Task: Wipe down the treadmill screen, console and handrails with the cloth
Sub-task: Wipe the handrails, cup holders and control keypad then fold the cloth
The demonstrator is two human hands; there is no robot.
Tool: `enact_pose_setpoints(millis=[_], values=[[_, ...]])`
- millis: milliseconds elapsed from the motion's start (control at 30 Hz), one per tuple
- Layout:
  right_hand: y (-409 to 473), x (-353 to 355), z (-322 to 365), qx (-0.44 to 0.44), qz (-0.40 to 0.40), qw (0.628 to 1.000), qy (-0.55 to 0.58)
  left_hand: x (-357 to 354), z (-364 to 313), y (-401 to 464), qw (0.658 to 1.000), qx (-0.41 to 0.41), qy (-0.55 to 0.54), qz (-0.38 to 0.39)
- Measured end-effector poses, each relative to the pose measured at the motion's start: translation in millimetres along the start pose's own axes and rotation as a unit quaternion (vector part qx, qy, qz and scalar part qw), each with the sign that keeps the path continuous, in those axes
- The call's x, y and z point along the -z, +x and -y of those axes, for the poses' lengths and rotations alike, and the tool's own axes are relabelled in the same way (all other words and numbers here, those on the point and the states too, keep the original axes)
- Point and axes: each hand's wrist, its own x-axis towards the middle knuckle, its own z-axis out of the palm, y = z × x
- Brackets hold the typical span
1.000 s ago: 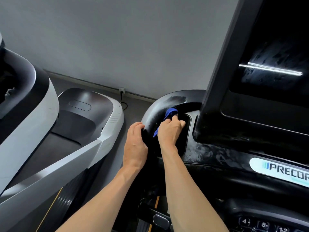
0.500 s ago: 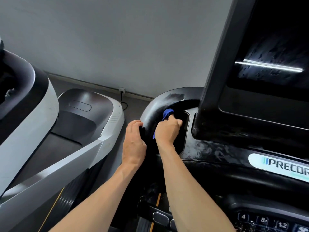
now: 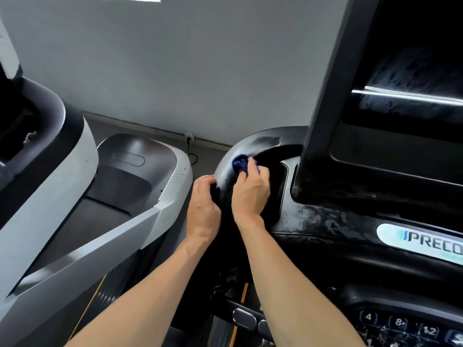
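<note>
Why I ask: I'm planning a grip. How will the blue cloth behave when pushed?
The blue cloth looks soft and floppy: it is bunched up under the right hand. It is probably light, so it should follow the curved handrail, and may slide on its glossy surface.

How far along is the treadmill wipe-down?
Done: can't confirm anything. In hand: right hand presses the blue cloth on the curved black handrail; left hand grips its outer edge. Left: the screen and console look smeared.

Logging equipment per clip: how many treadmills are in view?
2: the black Precor treadmill being wiped at right, and a white-trimmed treadmill at left. Others may be out of frame.
</note>
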Motion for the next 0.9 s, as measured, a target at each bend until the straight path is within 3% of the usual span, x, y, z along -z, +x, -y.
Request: enact_pose_setpoints(millis=[167, 267, 367, 500, 633, 700, 800, 900], values=[[-54, 14, -15, 0.081, 0.049, 0.994, -0.057, 0, 2, -1, 1.0, -0.002, -0.003, 0.0], [-28, 21, -18, 0.14, 0.08, 0.983, -0.085, -2, 4, 1, 1.0, -0.004, 0.004, -0.001], [36, 27, -4, 0.153, 0.019, 0.977, -0.147, -4, 6, 0, 0.999, -0.024, 0.021, -0.009], [106, 22, 4, 0.089, -0.064, 0.973, -0.205, -4, 6, 2, 0.999, -0.026, 0.024, -0.012], [124, 4, -1, 0.056, -0.113, 0.971, -0.203, -4, 8, 1, 0.999, -0.029, 0.012, -0.012], [117, -3, -8, 0.082, -0.133, 0.967, -0.201, -4, 9, 2, 1.0, -0.025, 0.004, -0.011], [74, -16, -6, 0.176, -0.074, 0.967, -0.169, -3, 9, 1, 1.0, -0.016, -0.013, -0.009], [13, -17, -1, 0.192, -0.003, 0.976, -0.1, 1, 3, 0, 0.999, -0.002, -0.049, -0.009]])
